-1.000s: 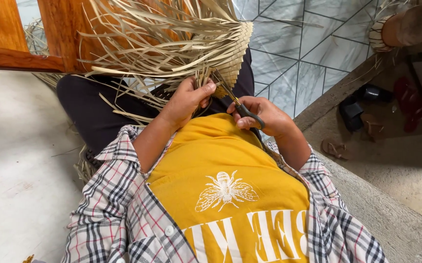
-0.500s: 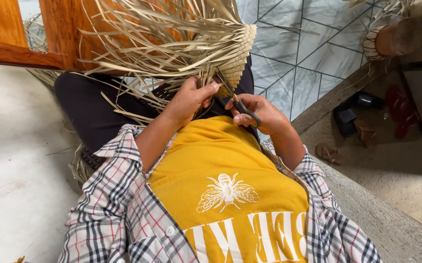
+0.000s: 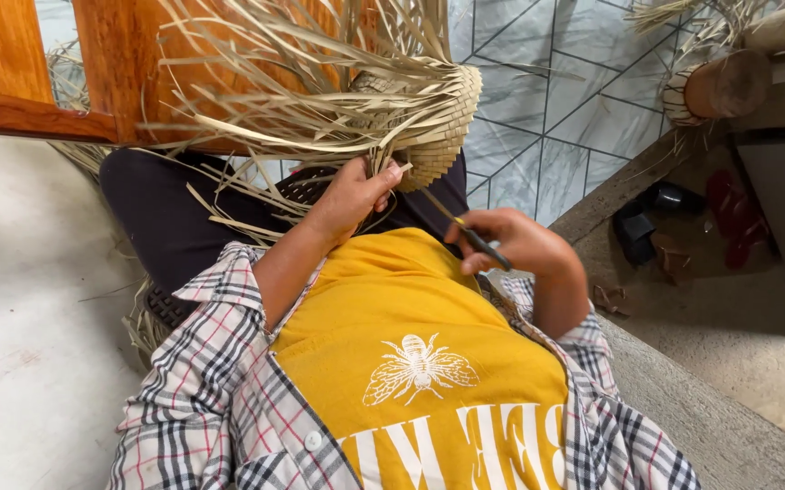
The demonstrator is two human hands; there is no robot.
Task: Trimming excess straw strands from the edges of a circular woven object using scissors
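Left hand (image 3: 349, 198) grips loose straw strips (image 3: 265, 100) at the edge of a partly woven palm-leaf basket (image 3: 433, 122) resting on the lap, while right hand (image 3: 515, 243) holds a thin dark-handled tool (image 3: 467, 231) just beside it

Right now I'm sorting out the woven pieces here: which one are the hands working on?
The woven straw piece on the lap, with loose strands fanning out; the left hand grips it. The other woven piece sits untouched at upper right.

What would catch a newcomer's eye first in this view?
Probably the half-woven straw piece at top centre, its loose strips fanning out over the person's lap. Just below it, the left hand pinches the strips, while the right hand holds a thin dark-handled tool beside the woven edge.
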